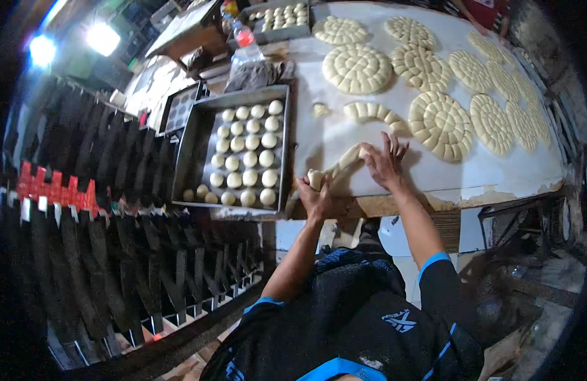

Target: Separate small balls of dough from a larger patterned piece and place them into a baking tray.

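Note:
My left hand (314, 193) grips one end of a long, pale dough strip (344, 160) at the table's front edge. My right hand (385, 165) pinches the other end between thumb and forefinger, its other fingers raised. A curved, segmented dough piece (375, 113) and a small lump (319, 110) lie just beyond. Scored dough rounds (439, 124) cover the right and back of the white worktable (325, 76). Left of my hands, a deep metal tray (199, 146) holds several dough balls (251, 143).
Behind are another tray of balls (287, 16), a plastic bottle (246, 39), a dark cloth (255, 76), a pan with round hollows (178, 111) and a wooden stand (188, 32). Stacked dark pans (115, 267) line the left side. Another person's hand (481, 28) shows at the far right edge.

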Motion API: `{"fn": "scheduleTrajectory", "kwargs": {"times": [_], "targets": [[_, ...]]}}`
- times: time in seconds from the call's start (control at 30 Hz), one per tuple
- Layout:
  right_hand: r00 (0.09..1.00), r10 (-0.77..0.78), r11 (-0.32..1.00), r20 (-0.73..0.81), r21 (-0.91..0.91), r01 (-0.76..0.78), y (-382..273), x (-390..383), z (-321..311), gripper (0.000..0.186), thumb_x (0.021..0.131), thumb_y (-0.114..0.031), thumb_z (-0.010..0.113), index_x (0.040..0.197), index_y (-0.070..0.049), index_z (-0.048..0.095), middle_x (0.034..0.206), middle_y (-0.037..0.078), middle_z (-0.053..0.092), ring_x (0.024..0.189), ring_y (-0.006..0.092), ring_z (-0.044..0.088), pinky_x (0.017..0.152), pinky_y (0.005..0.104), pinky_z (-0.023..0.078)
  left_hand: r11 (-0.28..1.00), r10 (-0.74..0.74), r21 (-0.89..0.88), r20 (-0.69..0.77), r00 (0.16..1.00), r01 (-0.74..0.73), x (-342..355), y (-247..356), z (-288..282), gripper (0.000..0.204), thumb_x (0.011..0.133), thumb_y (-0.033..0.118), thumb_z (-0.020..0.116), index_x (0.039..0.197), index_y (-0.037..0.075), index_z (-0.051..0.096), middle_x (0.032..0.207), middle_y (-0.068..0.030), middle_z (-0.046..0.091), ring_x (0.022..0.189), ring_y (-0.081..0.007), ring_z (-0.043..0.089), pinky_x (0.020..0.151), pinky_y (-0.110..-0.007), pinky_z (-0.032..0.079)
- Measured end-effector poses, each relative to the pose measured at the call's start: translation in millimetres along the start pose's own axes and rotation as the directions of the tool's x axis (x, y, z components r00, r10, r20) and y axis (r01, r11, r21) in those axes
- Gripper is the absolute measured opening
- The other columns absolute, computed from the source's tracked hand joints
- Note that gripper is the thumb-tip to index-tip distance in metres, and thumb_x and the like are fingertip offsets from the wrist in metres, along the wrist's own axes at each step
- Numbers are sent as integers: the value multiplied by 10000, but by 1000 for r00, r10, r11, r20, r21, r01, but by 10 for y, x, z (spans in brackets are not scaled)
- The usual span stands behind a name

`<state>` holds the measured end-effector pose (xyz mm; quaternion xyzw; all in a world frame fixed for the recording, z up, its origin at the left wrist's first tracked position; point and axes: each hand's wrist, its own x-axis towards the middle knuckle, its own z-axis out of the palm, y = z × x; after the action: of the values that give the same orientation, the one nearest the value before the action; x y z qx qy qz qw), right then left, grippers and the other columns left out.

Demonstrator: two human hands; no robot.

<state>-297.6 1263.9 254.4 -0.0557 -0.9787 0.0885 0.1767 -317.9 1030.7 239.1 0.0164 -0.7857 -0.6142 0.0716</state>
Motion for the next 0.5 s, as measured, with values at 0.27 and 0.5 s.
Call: {"fn": "scheduleTrajectory", "kwargs": {"times": [0.27,0.5], "targets": [[977,155,956,-144,273,-111,-554,-344,131,708,788,-461,610,1409,-142,489,1418,210,413,1310,400,367,1102,533,240,973,150,-177,-12,989,-150,-241,401,-510,353,856,109,730,960,60,397,920,-87,599,837,-157,567,770,-307,480],[926,-258,824,276,564,61,-442,316,271,398,717,-320,680,1077,-156,725,1319,157,561,1200,343,526,1093,454,346,983,181,-28,183,966,-179,210,444,-323,343,833,73,712,979,53,402,844,-127,629,773,-206,630,705,-335,501]]}}
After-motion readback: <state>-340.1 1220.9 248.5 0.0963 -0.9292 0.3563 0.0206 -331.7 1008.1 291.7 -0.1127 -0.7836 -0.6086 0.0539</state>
